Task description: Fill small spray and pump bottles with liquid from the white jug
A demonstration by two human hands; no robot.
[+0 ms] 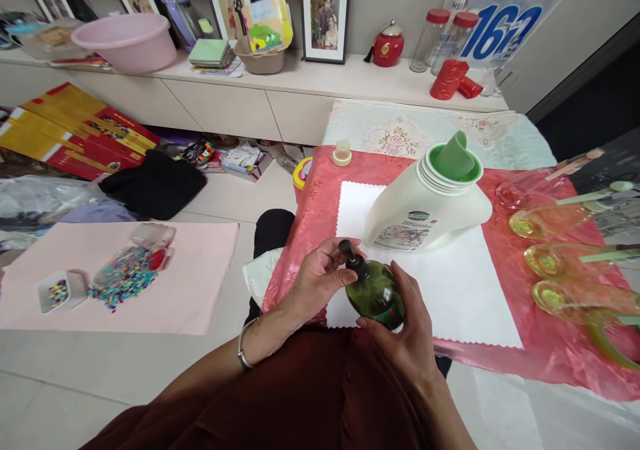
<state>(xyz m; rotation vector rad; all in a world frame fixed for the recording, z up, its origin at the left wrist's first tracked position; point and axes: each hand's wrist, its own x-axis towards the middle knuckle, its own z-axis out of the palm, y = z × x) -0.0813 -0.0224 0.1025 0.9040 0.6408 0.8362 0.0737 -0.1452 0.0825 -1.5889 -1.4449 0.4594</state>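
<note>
A dark green pump bottle (377, 295) with a black pump head (354, 258) is held in front of my body, tilted to the left. My right hand (410, 330) wraps round the bottle's body from the right. At the pump's collar, the fingers and thumb of my left hand (325, 270) close on the pump head. Just behind stands a large pale green detergent jug (415, 210) with its mouth uncapped and a green spout (454, 160) showing in it. A cream cap (343, 153) lies near the table's far left corner.
White paper (475, 303) lies under the jug on a red table cover (310, 217). Several glass bottles with yellow liquid (550, 260) line the right side. To the left, spilled colourful beads (123, 283) and a white bowl (63, 291) rest on a pink sheet (200, 270).
</note>
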